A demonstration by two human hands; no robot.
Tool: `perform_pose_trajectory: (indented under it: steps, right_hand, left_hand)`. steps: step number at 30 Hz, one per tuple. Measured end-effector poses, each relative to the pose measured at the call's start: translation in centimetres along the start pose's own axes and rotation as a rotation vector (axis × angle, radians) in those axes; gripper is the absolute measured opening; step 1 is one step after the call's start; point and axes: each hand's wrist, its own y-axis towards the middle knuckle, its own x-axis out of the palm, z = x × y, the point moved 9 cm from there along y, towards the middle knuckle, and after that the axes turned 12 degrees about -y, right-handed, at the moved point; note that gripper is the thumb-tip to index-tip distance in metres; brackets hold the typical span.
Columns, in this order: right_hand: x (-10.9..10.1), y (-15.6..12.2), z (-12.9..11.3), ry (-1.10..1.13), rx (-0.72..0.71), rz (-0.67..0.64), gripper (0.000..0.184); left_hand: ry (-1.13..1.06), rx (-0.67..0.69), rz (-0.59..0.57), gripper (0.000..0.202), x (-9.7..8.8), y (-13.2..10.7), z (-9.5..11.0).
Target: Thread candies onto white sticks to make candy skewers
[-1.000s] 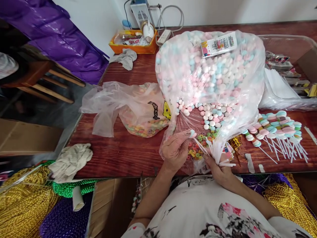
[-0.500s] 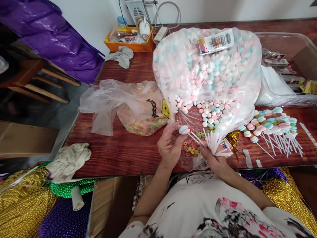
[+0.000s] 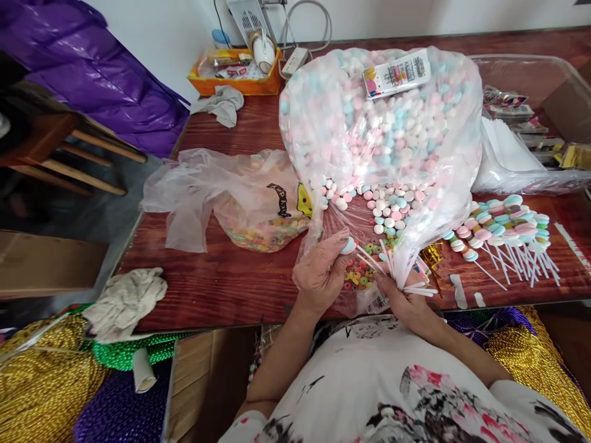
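My left hand (image 3: 320,275) pinches a pale blue and white candy (image 3: 348,246) between thumb and fingers, at the end of a thin white stick. A bunch of white sticks (image 3: 419,290) fans out of my closed right hand (image 3: 402,298). Just beyond my hands, a big clear plastic bag (image 3: 295,135) lies open, full of pink, white and blue candies (image 3: 392,206). Small colourful ring candies (image 3: 357,277) lie between my hands. To the right, finished-looking candy sticks (image 3: 501,227) with stacked pieces rest in a pile.
A tied bag of ring candies (image 3: 258,231) lies to the left. Behind it are a grey cloth (image 3: 226,106) and an orange box (image 3: 258,85). A clear plastic bin (image 3: 530,184) stands at the back right. A crumpled cloth (image 3: 127,301) hangs at the table's left corner.
My left fingers have closed further over the candy, hiding its pink part. The sticks in my right hand have shifted and spread a little. The whole view has moved slightly.
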Motion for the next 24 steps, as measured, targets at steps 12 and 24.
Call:
perform_pose_trajectory:
  steps: [12,24]
  right_hand:
    - [1.2,1.2,0.1,0.220,0.033,0.020,0.028]
    - [-6.0,0.2,1.7,0.260,0.154,0.259,0.022]
  left_hand:
    - [-0.093,0.047,-0.079,0.033,1.9,-0.5,1.3]
    - [0.281,-0.308,-0.571,0.016,3.6,0.9,-7.9]
